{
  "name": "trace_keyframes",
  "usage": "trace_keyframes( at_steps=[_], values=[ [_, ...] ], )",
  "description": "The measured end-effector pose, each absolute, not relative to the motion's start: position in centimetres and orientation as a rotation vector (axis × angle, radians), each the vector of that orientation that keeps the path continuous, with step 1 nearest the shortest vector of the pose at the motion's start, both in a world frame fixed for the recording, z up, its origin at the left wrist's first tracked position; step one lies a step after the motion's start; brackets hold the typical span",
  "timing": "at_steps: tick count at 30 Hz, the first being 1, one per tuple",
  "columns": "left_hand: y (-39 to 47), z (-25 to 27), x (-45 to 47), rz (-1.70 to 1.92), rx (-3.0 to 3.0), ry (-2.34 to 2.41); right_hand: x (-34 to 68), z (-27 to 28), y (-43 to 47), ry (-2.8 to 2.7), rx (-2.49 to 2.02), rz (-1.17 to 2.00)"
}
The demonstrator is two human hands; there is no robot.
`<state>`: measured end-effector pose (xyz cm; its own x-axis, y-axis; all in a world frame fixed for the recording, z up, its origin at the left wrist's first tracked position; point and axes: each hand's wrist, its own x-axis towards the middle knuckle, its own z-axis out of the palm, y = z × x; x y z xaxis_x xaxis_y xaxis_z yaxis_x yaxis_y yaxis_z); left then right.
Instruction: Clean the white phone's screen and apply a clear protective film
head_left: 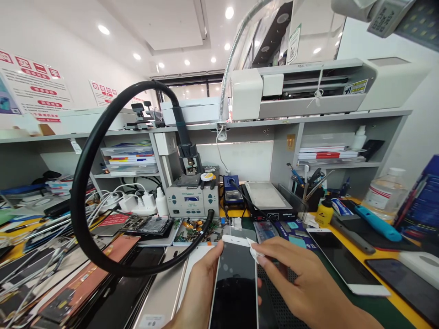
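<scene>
A white-framed smartphone (235,278) with a dark screen stands tilted in front of me, its top edge pointing away. My left hand (198,289) is closed around it, thumb along the left side and fingertips showing at the right edge. Smudges or moisture marks dot the upper part of the screen. Between the thumb and fingers of my right hand (297,276) is a small crumpled white tissue (253,249), which meets the phone's upper right corner. The phone's lower end runs out of view.
A thick black hose (79,196) loops from the hot-air station (190,199) across the left side. Several phones and parts crowd the left bench. A tray of small parts (178,235) sits ahead. Another white phone (348,260) lies right, near a blue-handled tool (377,222) and yellow bottle (324,212).
</scene>
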<state>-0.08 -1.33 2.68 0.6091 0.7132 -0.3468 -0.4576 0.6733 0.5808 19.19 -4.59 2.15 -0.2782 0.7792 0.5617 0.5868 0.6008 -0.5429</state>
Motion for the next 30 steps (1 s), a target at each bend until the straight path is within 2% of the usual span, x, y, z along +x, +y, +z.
trace_keyframes(
  at_steps=[11, 24, 30],
  values=[
    [-1.3, 3.0, -0.5, 0.782, 0.431, 0.541, 18.7, 2.0, -4.6, -2.056, -1.01, 0.187],
    [-0.9, 2.9, -0.7, 0.807, 0.407, 0.535, 18.0, 1.4, -5.1, -2.114, -0.983, 0.264],
    [-0.5, 2.8, -0.8, 0.873, 0.425, 0.546, 17.5, 1.7, -5.6, -2.125, -0.972, 0.124]
  ],
)
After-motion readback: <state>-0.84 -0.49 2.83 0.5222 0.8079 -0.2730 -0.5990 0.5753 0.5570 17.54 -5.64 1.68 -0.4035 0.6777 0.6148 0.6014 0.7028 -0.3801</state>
